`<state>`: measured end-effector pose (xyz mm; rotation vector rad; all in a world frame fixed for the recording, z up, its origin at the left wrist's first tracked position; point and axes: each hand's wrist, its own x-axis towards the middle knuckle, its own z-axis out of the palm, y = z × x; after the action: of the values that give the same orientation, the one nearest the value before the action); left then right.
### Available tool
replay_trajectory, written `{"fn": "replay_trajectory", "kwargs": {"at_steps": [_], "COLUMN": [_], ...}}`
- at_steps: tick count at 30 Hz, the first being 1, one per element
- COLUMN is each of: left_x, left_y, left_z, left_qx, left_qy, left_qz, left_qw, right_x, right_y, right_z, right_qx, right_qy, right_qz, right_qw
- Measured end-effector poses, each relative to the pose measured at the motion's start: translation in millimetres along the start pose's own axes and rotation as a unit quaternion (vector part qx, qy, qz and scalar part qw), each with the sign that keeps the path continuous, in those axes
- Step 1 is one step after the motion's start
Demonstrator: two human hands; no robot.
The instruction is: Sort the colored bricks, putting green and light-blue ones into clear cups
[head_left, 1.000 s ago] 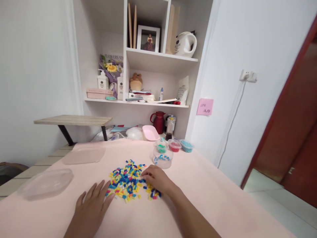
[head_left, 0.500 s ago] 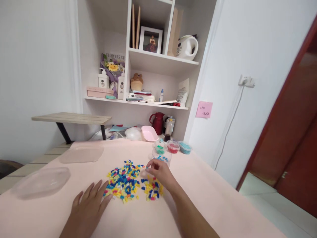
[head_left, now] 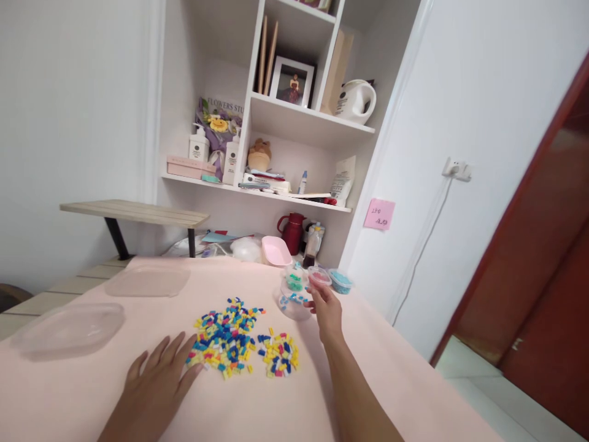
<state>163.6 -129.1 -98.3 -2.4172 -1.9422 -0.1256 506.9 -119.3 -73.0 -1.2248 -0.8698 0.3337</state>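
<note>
A large pile of small mixed-colour pieces (head_left: 225, 337), yellow, blue, teal, pink and white, lies on the pink tabletop. My left hand (head_left: 156, 380) rests flat at its left edge, fingers spread. To the right sits a smaller pile (head_left: 279, 355), mostly yellow and dark blue. My right hand (head_left: 326, 310) is raised beside a clear round container (head_left: 294, 312) with blue pieces in it. Its fingertips pinch a small blue piece (head_left: 308, 288). Behind that container are a clear tub of green pieces (head_left: 295, 281), a tub of pink-red pieces (head_left: 319, 276) and one of light blue pieces (head_left: 341, 281).
Two clear plastic lids or trays (head_left: 73, 328) lie at the left of the table. A pink basin (head_left: 276, 251), a red jug (head_left: 292, 229) and a bottle of dark liquid (head_left: 311, 245) stand at the back. A small raised wooden shelf (head_left: 133, 212) is at the back left.
My right hand has moved from above the smaller pile, away and to the right, up to the clear containers. The left hand stays flat by the large pile. The view has tilted slightly.
</note>
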Motion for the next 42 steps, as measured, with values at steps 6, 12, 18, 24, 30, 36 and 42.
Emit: {"fn": "replay_trajectory", "kwargs": {"at_steps": [6, 12, 18, 24, 30, 36, 42], "left_x": [-0.1, -2.6, -0.7, -2.3, -0.5, 4.9, 14.6], "left_y": [-1.8, -3.9, -4.6, -2.6, -1.2, -6.7, -19.8], "left_z": [3.4, 3.8, 4.2, -0.6, -3.5, 8.2, 30.4], "left_qx": [-0.021, -0.033, -0.038, -0.014, 0.002, 0.014, 0.022], "left_qy": [0.007, 0.012, 0.016, -0.002, -0.014, 0.008, 0.027], "left_qz": [0.000, 0.014, 0.011, 0.009, 0.005, -0.002, 0.013], "left_qw": [1.000, 0.999, 0.999, 1.000, 1.000, 1.000, 0.999], "right_x": [-8.3, -39.8, -63.1, -67.0, -56.5, -40.6, -10.0], "right_y": [-7.5, -15.9, -11.3, -6.0, -0.5, -8.3, -14.8], "right_z": [6.1, 33.7, 56.9, 64.8, 57.5, 47.6, 21.7], "right_qx": [0.001, -0.134, -0.284, -0.276, -0.126, -0.023, 0.057], "right_qy": [-0.029, -0.277, -0.401, -0.408, -0.359, -0.277, -0.107], "right_qz": [-0.029, -0.150, -0.182, -0.140, -0.012, 0.046, 0.029], "right_qw": [0.999, 0.940, 0.852, 0.859, 0.925, 0.959, 0.992]}}
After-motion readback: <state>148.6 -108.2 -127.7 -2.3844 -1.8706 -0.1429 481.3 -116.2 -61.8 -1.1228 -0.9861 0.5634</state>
